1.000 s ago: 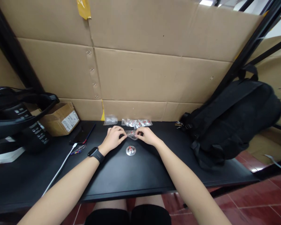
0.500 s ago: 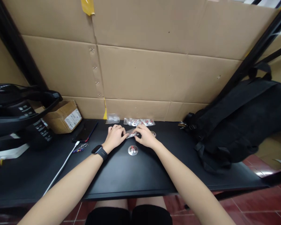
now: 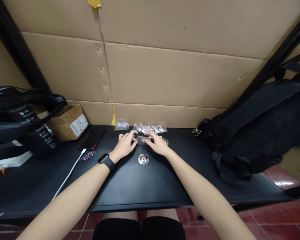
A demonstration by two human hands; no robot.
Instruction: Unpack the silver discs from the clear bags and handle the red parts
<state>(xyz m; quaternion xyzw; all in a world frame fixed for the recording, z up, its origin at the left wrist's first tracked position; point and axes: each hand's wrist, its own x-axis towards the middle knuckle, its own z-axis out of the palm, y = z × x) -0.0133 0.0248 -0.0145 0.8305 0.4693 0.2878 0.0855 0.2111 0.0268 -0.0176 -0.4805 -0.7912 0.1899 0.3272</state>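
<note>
A small clear plastic bag, with a bit of red showing at its right part, lies between my two hands on the black table. My left hand, with a black watch at its wrist, has thumb and index finger apart at the bag's left edge. The thumb and fingers of my right hand grip the bag's right side and partly cover it. Closer to me is a round silver metal disc with a red centre. Another disc is partly hidden behind my right hand.
Behind my hands, several bagged discs lie in a row beside empty-looking clear bags. At left are a phone, keys, a white cable, a cardboard box and black headgear. A black backpack stands right.
The fingers of my left hand have spread and come off the bag's left part. The bag now lies flatter between the hands. The view has shifted slightly.
</note>
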